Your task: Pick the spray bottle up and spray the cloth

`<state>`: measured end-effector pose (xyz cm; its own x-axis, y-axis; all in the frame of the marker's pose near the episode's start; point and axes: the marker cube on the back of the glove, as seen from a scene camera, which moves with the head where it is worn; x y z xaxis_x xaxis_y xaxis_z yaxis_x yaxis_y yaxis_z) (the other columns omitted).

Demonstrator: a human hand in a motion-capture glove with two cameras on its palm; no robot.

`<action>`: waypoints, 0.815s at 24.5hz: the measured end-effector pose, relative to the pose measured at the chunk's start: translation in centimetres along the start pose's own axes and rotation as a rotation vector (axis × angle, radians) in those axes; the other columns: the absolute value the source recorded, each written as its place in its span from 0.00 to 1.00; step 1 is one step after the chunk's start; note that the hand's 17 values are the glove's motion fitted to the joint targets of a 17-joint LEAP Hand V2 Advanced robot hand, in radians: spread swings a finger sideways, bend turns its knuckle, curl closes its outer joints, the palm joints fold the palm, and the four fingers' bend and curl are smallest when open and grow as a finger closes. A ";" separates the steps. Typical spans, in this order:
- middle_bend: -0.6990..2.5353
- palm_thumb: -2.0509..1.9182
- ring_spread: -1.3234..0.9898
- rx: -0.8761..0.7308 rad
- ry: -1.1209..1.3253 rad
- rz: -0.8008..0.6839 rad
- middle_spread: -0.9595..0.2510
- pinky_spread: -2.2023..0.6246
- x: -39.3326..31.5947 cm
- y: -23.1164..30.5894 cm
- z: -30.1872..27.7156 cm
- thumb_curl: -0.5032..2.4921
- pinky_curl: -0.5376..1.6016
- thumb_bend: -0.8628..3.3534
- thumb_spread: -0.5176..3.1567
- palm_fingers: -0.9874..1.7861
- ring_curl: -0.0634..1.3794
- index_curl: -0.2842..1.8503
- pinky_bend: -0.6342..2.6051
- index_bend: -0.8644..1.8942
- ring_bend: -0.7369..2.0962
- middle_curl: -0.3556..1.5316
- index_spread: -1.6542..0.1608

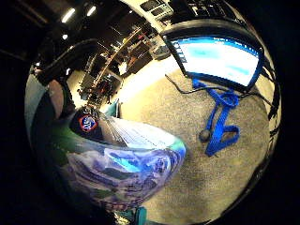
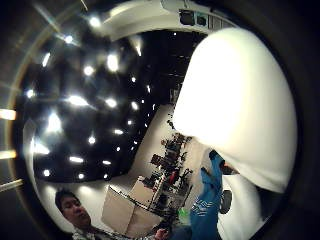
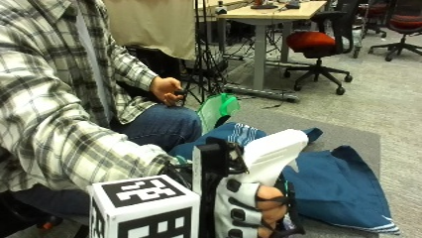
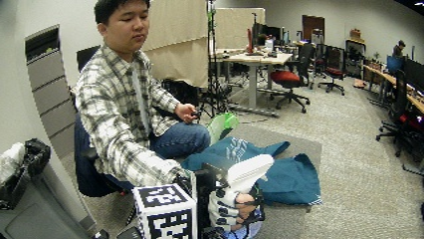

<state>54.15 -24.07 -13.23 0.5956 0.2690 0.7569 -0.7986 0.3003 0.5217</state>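
In the outside view my gloved right hand grips the spray bottle below its white head, with the fingers curled round the neck. The nozzle points towards the blue cloth, which lies crumpled on the grey table just beyond the bottle. The wide outside view shows the same: hand, bottle, cloth. The white spray head fills much of the thumb side view, with the cloth beside it. The bottle's labelled body lies close to the palm in the little finger side view.
A green object stands by the person's knee, past the cloth. The bare left hand rests on the thigh and holds a small dark thing. A blue strap lies on the carpet below a monitor. Office chairs and desks stand behind.
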 end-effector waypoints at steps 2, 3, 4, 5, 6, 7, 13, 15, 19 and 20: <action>0.35 0.79 0.47 -0.002 0.005 0.001 0.62 0.73 0.0 -0.1 0.0 0.40 0.40 0.20 0.22 0.81 0.36 0.35 0.31 0.40 0.46 0.43 0.75; 0.35 0.79 0.47 -0.004 0.007 0.003 0.62 0.73 0.0 -0.2 0.0 0.40 0.40 0.20 0.22 0.81 0.36 0.36 0.31 0.40 0.46 0.44 0.75; 0.36 0.79 0.47 -0.006 0.009 0.006 0.61 0.72 0.0 -0.3 0.0 0.40 0.40 0.20 0.21 0.82 0.36 0.36 0.31 0.40 0.46 0.44 0.75; 0.36 0.79 0.47 -0.010 0.013 0.011 0.61 0.72 0.0 -0.4 0.0 0.40 0.40 0.20 0.21 0.81 0.37 0.36 0.31 0.40 0.46 0.44 0.75; 0.36 0.79 0.47 -0.015 0.018 0.016 0.61 0.72 -0.1 -0.5 0.1 0.40 0.40 0.20 0.21 0.82 0.37 0.36 0.31 0.40 0.46 0.44 0.75; 0.36 0.79 0.47 -0.022 0.025 0.021 0.61 0.72 -0.1 -0.6 0.1 0.41 0.40 0.20 0.20 0.81 0.37 0.36 0.31 0.40 0.46 0.44 0.75; 0.36 0.79 0.47 -0.059 0.086 0.027 0.61 0.72 0.2 -0.9 -0.3 0.41 0.41 0.20 0.19 0.81 0.38 0.38 0.31 0.41 0.47 0.45 0.75; 0.36 0.79 0.47 -0.086 0.110 -0.010 0.61 0.72 -0.8 -1.0 -0.1 0.41 0.41 0.20 0.19 0.81 0.38 0.38 0.31 0.41 0.47 0.45 0.75; 0.37 0.79 0.47 -0.164 0.151 -0.118 0.61 0.72 -4.2 -0.9 0.8 0.41 0.42 0.20 0.18 0.81 0.38 0.38 0.31 0.41 0.47 0.46 0.75; 0.37 0.79 0.47 -0.182 0.161 -0.140 0.61 0.72 -4.9 -0.7 1.0 0.41 0.42 0.20 0.18 0.81 0.38 0.38 0.31 0.41 0.47 0.46 0.75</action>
<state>51.77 -26.48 -16.91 0.7167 0.3509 0.6028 -0.6876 0.5000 0.5265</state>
